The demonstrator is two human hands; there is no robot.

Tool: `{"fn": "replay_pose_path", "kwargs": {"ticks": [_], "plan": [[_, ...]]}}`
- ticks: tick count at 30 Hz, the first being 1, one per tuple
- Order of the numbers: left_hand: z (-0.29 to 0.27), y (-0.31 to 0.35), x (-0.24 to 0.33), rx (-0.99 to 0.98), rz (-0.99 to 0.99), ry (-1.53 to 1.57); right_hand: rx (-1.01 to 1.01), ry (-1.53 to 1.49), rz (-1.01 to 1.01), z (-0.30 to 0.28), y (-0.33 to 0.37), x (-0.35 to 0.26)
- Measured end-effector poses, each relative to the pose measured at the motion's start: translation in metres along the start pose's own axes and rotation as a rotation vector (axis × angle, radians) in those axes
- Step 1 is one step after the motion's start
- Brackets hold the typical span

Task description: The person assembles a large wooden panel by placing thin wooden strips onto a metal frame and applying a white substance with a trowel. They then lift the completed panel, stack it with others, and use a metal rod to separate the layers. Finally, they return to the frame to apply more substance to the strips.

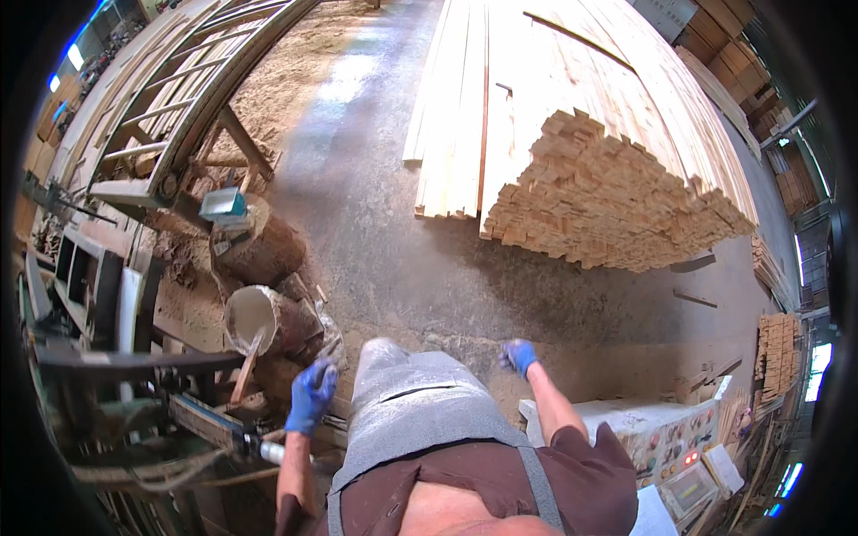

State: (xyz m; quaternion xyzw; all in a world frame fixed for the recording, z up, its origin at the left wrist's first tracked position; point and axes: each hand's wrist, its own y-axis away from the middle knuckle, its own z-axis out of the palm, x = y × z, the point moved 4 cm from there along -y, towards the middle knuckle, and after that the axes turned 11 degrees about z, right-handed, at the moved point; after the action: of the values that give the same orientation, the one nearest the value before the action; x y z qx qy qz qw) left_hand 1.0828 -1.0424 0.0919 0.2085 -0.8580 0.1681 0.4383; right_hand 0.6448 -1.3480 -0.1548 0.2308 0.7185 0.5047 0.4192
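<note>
My left hand [311,396], in a blue glove, hangs beside my grey apron [420,393], its fingers loosely bent and apart, with nothing visible in them. Close to it stands an open round bucket [284,320], its contents pale, with a wooden stick [248,368] leaning out over the rim. On the other side of the apron my right hand [517,357], also gloved in blue, is held out over the floor with its fingers curled in; no object shows in it. A control panel [672,447] with several buttons and lit red lamps is beside my right forearm.
A big stack of sawn timber [617,201] lies ahead to the right, with longer boards [451,179] along its left side. Machinery [134,375] crowds the left. A roller conveyor frame [183,107] stands over sawdust at the far left. A blue box [223,205] sits on a log-like stump [264,248].
</note>
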Motion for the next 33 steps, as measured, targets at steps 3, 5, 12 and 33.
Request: {"fn": "replay_pose_path", "kwargs": {"ticks": [3, 5, 12, 33], "plan": [[0.005, -0.030, -0.039, 0.010, -0.244, 0.089, 0.024, -0.016, -0.205, 0.004, -0.011, -0.179], [0.006, -0.066, -0.068, 0.042, -0.401, 0.221, 0.052, 0.038, -0.232, 0.032, 0.002, -0.280], [-0.011, -0.364, -0.130, -0.036, -0.075, 0.022, -0.040, 0.005, 0.022, 0.123, -0.121, -0.314], [0.178, -0.885, -0.272, -0.777, -0.147, -0.209, 0.208, -0.108, 0.229, 0.138, -0.407, -0.564]]}}
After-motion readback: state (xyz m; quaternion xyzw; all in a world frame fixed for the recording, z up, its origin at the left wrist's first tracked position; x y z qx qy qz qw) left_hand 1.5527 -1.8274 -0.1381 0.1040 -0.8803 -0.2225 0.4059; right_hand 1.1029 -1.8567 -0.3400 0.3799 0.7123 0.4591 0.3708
